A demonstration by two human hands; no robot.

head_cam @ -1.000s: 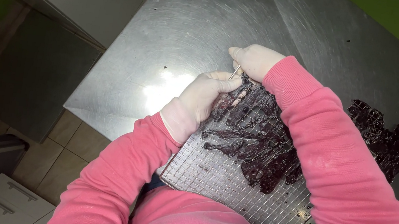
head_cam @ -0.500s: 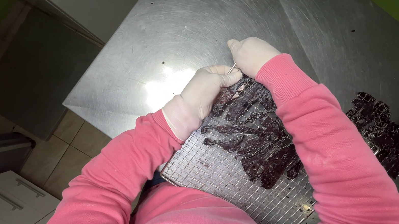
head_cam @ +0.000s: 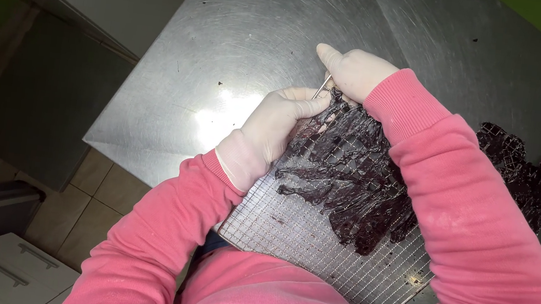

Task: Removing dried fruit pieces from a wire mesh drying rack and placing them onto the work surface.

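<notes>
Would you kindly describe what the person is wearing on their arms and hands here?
Both arms are covered by long pink sweatshirt sleeves with ribbed cuffs at the wrists. The left hand and the right hand each wear a thin, pale, close-fitting disposable glove that runs up to the cuff. No watch or jewellery shows.

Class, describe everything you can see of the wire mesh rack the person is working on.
The wire mesh rack is a flat metal grid of fine squares, silvery and stained. It lies on the steel table, its near edge against the person's body. Dark, glossy, wrinkled sheet material covers its far half; the near part is bare. The gloved left hand rests on its far left edge, and the gloved right hand is at its far end.
</notes>
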